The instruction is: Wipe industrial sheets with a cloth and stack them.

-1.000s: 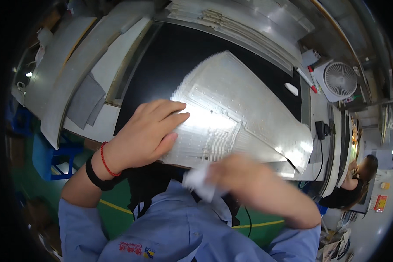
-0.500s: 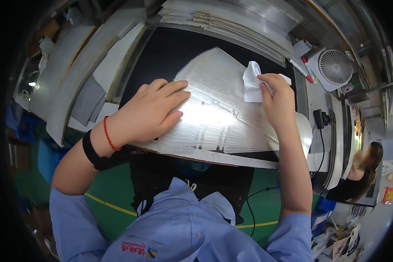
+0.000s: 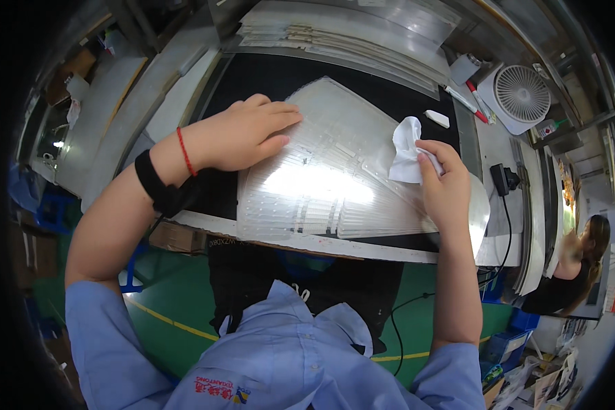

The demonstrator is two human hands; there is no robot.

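A fanned stack of clear plastic sheets (image 3: 307, 147) lies on a black mat (image 3: 249, 78), with a bright reflection across its middle. My left hand (image 3: 256, 133) rests on the stack's left edge, fingers stretched out and holding nothing. Over the right part of the sheets, my right hand (image 3: 447, 181) pinches a crumpled white cloth (image 3: 406, 150) between thumb and fingers. A small white block (image 3: 436, 119) sits on the mat just beyond the cloth.
More stacked sheets (image 3: 362, 44) stand along the back. On the right are a white fan (image 3: 521, 93), red-and-white markers (image 3: 466, 104) and a black plug adapter (image 3: 504, 179) with its cable. Grey boards (image 3: 102, 113) lean at left. Another person (image 3: 581, 266) is at far right.
My left hand has moved up along the sheets' left edge. My right hand and the cloth have shifted slightly right and nearer, uncovering the white block behind them.
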